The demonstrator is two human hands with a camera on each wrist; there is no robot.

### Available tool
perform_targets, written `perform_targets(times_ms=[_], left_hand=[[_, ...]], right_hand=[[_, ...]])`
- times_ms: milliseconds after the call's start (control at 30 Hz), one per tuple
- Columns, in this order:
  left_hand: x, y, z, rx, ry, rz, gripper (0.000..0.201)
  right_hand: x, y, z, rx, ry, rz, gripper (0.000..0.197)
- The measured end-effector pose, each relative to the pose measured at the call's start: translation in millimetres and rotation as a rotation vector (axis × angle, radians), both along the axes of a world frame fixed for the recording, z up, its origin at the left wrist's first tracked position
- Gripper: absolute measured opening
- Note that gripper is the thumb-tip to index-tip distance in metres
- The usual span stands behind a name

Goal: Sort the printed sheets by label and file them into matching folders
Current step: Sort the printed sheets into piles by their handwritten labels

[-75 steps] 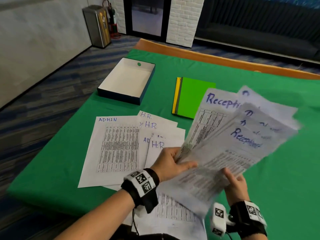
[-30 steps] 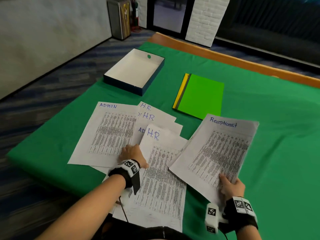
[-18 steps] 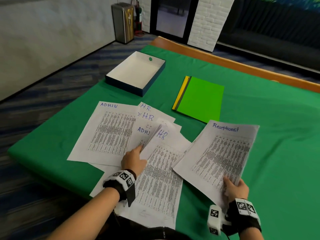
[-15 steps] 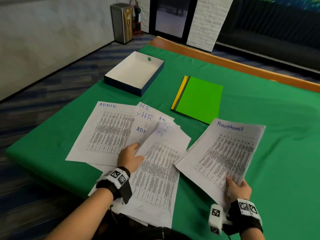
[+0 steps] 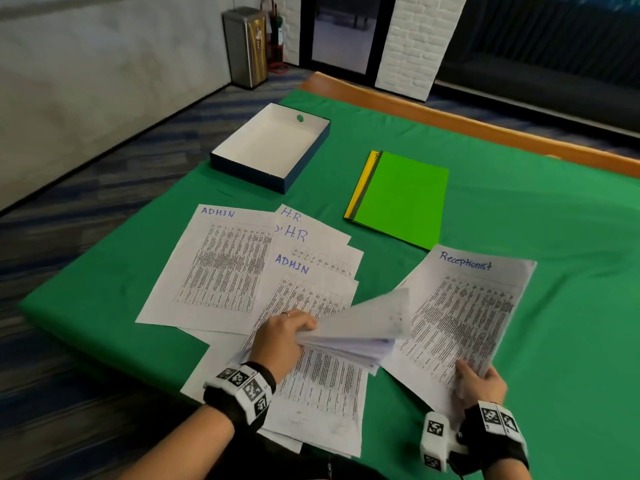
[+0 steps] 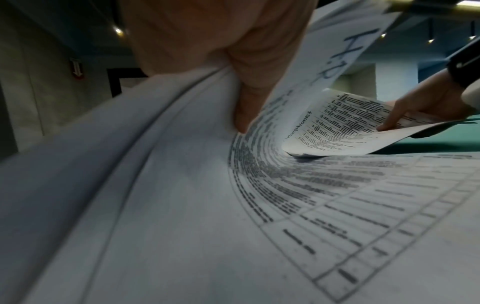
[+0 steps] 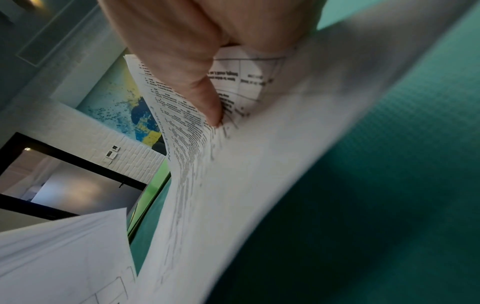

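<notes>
Left hand (image 5: 282,337) has its fingers curled round the edge of a bundle of sheets (image 5: 349,336), lifted and bent over toward the right, with an "H.R." label showing on the raised underside in the left wrist view. Right hand (image 5: 479,384) pinches the near corner of the Receptionist stack (image 5: 464,317), thumb on top, the far end resting low over the green worktop (image 5: 571,237). Under the left hand, more printed sheets lie spread: an ADMIN sheet (image 5: 221,265) to the left, another ADMIN sheet (image 5: 304,289) beside it, and H.R. sheets (image 5: 311,237) fanned out behind. Beyond them, the folders (image 5: 401,199) sit stacked, bright green on top with grey and yellow edges peeking out at the left. Further left, an open box (image 5: 273,147), white inside and dark outside.
</notes>
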State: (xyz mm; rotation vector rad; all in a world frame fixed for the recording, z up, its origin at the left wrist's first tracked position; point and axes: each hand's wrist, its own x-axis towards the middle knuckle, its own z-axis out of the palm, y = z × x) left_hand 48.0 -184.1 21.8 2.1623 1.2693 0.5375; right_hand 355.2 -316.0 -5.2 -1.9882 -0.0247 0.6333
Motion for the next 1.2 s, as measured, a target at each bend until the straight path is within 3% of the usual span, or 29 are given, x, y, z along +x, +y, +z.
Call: perform_targets(times_ms=[167,333,500,600,733,833,1000,1067,1133,1200], left_hand=[[1,9,-4,-0.075,-0.025,0.091,0.03],[-3,23,-11,-0.291,-0.112,0.259,0.028],[-4,26,-4,-0.326,-0.341,0.243,0.014],[-9,26,1,-0.326,-0.578,0.234,0.048],[-13,25,4,-0.449,-0.834,0.256,0.039],[-11,21,15,-0.446,-0.905,0.241,0.044],[-1,31,40,-0.572,-1.141,0.387,0.043],[3,34,42,-0.515,-1.032,0.421,0.032],[7,33,37,-0.363,-0.777,0.412,0.004],[13,29,32,-0.349,-0.701,0.339,0.011]], right_hand=[[-1,-2,2,0.021,0.025,-0.004,0.033],[-3,-2,6,0.047,0.031,-0.016,0.033],[1,0,9,0.064,-0.046,-0.072,0.025],[11,2,14,0.08,-0.056,-0.124,0.022],[29,4,24,0.134,-0.004,-0.177,0.018],[36,9,36,0.184,0.008,-0.229,0.034],[48,12,33,0.248,0.057,-0.226,0.066],[46,13,35,0.262,0.077,-0.191,0.06],[42,16,40,0.257,0.081,-0.149,0.046],[36,19,40,0.238,0.093,-0.099,0.038]])
